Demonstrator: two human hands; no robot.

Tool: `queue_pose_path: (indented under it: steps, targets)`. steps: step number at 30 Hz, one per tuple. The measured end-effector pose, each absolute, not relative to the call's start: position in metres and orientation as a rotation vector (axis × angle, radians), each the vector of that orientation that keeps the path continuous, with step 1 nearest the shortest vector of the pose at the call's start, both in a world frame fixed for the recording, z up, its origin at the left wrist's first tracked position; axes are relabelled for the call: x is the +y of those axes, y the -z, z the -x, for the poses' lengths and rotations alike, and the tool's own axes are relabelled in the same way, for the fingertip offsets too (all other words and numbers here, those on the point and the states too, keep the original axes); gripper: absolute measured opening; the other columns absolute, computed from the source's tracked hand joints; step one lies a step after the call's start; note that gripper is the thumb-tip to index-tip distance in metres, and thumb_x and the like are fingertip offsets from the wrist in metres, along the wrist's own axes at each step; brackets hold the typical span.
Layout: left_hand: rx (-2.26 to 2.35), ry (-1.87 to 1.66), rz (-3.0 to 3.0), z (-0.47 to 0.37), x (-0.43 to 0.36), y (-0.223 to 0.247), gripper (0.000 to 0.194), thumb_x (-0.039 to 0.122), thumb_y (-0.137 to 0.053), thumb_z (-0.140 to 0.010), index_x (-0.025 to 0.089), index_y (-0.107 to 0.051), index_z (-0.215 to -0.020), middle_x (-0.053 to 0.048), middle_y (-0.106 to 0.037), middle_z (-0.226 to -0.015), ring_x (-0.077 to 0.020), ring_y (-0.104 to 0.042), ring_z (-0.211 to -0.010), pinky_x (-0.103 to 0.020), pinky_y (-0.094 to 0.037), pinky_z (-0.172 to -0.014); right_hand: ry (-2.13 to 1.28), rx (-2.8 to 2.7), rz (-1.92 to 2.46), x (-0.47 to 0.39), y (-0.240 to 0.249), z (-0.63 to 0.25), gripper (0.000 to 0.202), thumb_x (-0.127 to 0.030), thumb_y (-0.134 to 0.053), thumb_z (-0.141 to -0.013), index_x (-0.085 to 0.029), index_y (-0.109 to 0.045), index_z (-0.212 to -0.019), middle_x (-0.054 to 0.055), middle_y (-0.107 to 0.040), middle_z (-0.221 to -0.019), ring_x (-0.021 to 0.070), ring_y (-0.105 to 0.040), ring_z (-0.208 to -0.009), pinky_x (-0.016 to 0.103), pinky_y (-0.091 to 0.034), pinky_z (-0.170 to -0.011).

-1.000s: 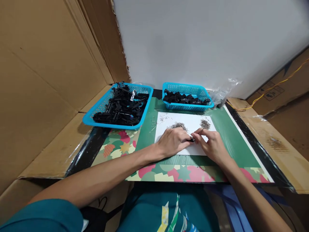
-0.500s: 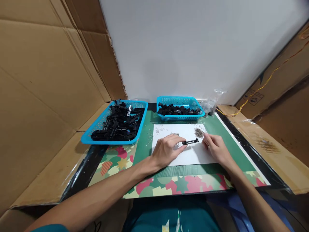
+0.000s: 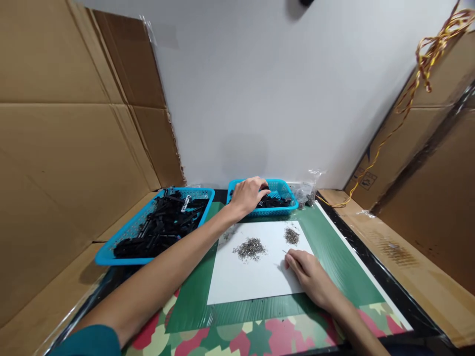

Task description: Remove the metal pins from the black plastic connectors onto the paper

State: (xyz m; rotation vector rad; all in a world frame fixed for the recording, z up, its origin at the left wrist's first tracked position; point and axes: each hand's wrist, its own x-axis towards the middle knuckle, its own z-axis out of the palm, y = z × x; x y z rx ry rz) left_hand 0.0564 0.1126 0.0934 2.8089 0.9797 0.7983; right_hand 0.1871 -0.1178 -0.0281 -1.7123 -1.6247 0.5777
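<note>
My left hand [image 3: 248,197] reaches over the back blue basket [image 3: 272,212], thumb and fingers closed around a small black plastic part [image 3: 264,188] that is mostly hidden by the fingers. Below it, more small black plastic parts [image 3: 276,201] lie in that basket. Low over the right side of a white sheet [image 3: 237,287], my right hand [image 3: 306,272] pinches a thin metal pin [image 3: 285,251], its tip poking out to the left. Two heaps of tiny metal pieces rest on the sheet: a wider pile [image 3: 250,248] at centre and a smaller pile [image 3: 292,236] near my right hand.
A larger blue basket [image 3: 107,254] full of long black plastic parts [image 3: 163,222] stands at the left. A clear plastic bag [image 3: 306,193] sits beside the back basket. Cardboard walls [image 3: 48,163] flank the green table mat [image 3: 334,237]; a yellow wire [image 3: 386,138] hangs at right.
My left hand has moved from the sheet to the back basket; the long black part it held is no longer visible there. My right hand now shows a pin. The view has tilted up.
</note>
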Motion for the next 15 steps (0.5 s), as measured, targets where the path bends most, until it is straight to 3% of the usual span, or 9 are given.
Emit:
queue_pose_path:
  steps: [5,15]
  targets:
    - [0.962,-0.567,-2.756,-0.104,0.133,-0.099,0.021,0.039,-0.072,-0.096,0.022,-0.08,-0.106,-0.01,-0.08,-0.111,-0.0296,-0.072,-0.105,-0.036,-0.053,-0.084,-0.497,-1.692,1.725,-0.117,0.032,-0.185,0.042,-0.041,-0.033,-0.114,-0.023,-0.056,-0.083,0.005,-0.067,-0.085,0.0231,-0.06,-0.083,0.034,-0.04,-0.078]
    - [0.691,-0.273,-2.763,-0.136,0.148,-0.083,0.022,0.039,-0.073,-0.091,0.019,-0.08,-0.094,-0.009,-0.08,-0.093,-0.0245,-0.072,-0.089,-0.033,-0.049,-0.083,-0.433,-1.697,1.748,-0.115,0.024,-0.189,0.039,-0.035,-0.033,-0.114,-0.022,-0.056,-0.085,0.005,-0.066,-0.084,0.0222,-0.059,-0.081,0.033,-0.04,-0.077]
